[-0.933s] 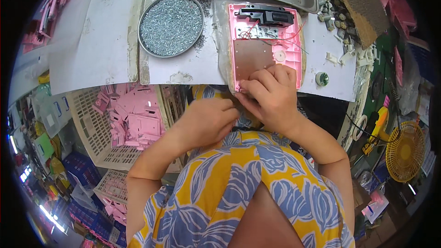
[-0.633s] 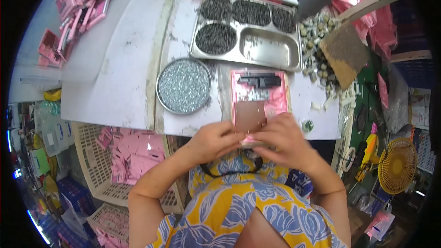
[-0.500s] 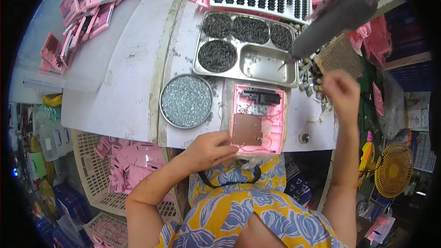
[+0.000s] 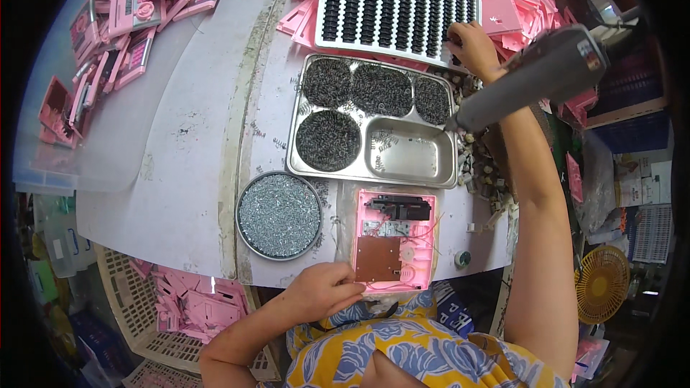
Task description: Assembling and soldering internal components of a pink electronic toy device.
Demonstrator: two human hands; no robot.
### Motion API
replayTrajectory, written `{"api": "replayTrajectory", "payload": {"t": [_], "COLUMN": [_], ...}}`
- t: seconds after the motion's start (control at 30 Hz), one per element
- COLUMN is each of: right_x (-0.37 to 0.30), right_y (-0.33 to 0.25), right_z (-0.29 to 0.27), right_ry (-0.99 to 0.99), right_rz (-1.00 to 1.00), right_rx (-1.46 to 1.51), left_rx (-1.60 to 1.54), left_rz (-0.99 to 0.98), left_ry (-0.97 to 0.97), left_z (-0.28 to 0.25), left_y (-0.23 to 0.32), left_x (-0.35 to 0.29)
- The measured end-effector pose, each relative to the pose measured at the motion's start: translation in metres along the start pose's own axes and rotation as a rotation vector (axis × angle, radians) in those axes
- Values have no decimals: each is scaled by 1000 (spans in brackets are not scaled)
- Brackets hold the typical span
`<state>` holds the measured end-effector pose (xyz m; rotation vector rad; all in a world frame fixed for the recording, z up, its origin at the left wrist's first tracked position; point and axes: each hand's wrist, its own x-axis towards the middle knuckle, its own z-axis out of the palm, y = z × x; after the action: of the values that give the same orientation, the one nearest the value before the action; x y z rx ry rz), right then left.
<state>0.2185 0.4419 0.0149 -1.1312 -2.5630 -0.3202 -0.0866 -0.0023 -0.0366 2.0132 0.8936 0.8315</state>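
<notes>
1. Working at a white-topped workbench [image 4: 194, 136], having the lot laid out within arm's reach, probably to save stretching.
2. Having a white plastic tray [image 4: 374, 50] on the far side, lining up black parts [image 4: 388, 3] in rows, likely for easy picking.
3. Parking a divided steel tray [image 4: 420, 159] nearer, holding dark coil springs [image 4: 327, 140] in separate wells, seemingly against mixing.
4. Hanging a grey power screwdriver [image 4: 532, 75] overhead, presumably freeing bench space.
5. Laying a pink plastic casing [image 4: 423, 261] open-side-up at the near edge, exposing the brown board [image 4: 378, 259].
6. Setting a round dish [image 4: 280, 258] of silver screws just left, handily close.
7. Resting a curled left hand [image 4: 325, 293] against the casing's near-left corner, apparently steadying; no telling if pinching.
8. Holding a bent-fingered right hand [image 4: 473, 47] at the plastic tray's right end; no telling if gripping anything.
</notes>
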Motion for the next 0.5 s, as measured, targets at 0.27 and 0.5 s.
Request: {"api": "replayTrajectory", "payload": {"t": [0.27, 0.5], "right_x": [-4, -61], "right_y": [45, 9], "right_z": [15, -104], "right_ry": [69, 292], "right_rz": [-168, 488], "right_rx": [77, 649], "left_rx": [10, 52], "left_rz": [35, 19], "left_ry": [-28, -8], "left_z": [3, 4], "left_y": [-8, -4], "left_x": [3, 2]}}
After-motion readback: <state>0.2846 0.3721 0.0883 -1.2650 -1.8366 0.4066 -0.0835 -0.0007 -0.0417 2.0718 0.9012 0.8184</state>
